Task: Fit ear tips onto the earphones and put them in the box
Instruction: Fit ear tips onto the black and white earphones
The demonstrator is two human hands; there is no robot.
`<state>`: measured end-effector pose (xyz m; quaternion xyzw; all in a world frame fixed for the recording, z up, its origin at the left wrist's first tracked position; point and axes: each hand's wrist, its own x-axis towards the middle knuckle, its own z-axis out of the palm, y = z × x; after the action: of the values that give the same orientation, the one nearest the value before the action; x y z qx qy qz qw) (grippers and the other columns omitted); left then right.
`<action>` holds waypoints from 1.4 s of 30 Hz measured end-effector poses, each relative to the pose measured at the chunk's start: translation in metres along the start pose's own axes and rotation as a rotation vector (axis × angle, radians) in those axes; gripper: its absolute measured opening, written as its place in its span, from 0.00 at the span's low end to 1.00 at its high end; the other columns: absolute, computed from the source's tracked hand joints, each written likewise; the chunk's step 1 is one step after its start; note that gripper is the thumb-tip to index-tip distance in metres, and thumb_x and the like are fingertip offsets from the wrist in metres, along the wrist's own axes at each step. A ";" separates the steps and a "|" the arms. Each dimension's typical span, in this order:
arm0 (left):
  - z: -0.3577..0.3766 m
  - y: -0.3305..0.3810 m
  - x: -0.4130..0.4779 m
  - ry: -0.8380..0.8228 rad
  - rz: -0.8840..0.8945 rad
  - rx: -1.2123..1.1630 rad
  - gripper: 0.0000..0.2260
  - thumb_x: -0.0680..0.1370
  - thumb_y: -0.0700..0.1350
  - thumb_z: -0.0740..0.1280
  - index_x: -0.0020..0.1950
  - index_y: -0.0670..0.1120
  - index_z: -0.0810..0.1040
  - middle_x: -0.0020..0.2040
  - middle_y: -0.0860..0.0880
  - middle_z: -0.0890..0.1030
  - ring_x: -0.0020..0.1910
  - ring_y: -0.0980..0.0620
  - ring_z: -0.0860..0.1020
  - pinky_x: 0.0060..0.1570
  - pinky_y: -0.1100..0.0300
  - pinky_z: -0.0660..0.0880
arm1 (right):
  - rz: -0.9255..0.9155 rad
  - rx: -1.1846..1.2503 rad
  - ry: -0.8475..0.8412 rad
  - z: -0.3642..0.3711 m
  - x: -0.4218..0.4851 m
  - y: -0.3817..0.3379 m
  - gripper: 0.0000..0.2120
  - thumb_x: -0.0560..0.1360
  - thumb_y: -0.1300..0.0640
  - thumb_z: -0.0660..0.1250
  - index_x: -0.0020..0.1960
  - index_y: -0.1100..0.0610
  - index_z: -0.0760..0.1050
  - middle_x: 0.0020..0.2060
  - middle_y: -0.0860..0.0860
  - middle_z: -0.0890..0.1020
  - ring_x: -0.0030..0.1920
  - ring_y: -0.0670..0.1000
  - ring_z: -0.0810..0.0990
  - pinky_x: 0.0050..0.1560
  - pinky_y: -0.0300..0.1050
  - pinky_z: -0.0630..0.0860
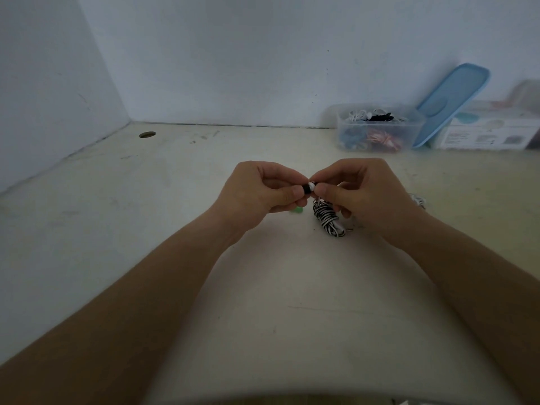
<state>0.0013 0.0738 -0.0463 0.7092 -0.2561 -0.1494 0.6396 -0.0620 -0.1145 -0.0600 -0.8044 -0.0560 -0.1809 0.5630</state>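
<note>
The left hand is pinching the black ear tip in narrow fingers, touching the white earbud from its left. The right hand is pinching that earbud, its axis lying sideways.

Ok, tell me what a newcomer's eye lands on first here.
The hands meeting at mid-table draw the eye first. The left hand pinches a black ear tip against the white earphone pinched by the right hand. Just below them sits the coiled black-and-white cable. At the back right stands a clear box with cords inside, a blue lid leaning beside it.
</note>
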 end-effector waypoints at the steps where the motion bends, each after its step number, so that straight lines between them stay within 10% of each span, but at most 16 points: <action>1: 0.000 0.000 0.000 0.003 0.000 0.001 0.06 0.75 0.33 0.71 0.48 0.42 0.84 0.42 0.42 0.86 0.42 0.47 0.86 0.47 0.58 0.82 | -0.002 -0.003 0.005 0.000 0.000 0.000 0.05 0.74 0.63 0.74 0.45 0.54 0.84 0.33 0.49 0.84 0.30 0.49 0.75 0.30 0.37 0.72; 42: 0.009 -0.001 0.000 0.058 -0.021 -0.071 0.07 0.74 0.31 0.71 0.47 0.41 0.83 0.42 0.39 0.86 0.43 0.45 0.85 0.49 0.55 0.83 | 0.013 -0.057 0.072 0.003 -0.002 -0.004 0.05 0.73 0.63 0.74 0.45 0.54 0.84 0.31 0.48 0.84 0.26 0.47 0.76 0.30 0.37 0.73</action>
<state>-0.0034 0.0665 -0.0490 0.6927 -0.2246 -0.1443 0.6700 -0.0645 -0.1099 -0.0582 -0.8134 -0.0254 -0.2076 0.5429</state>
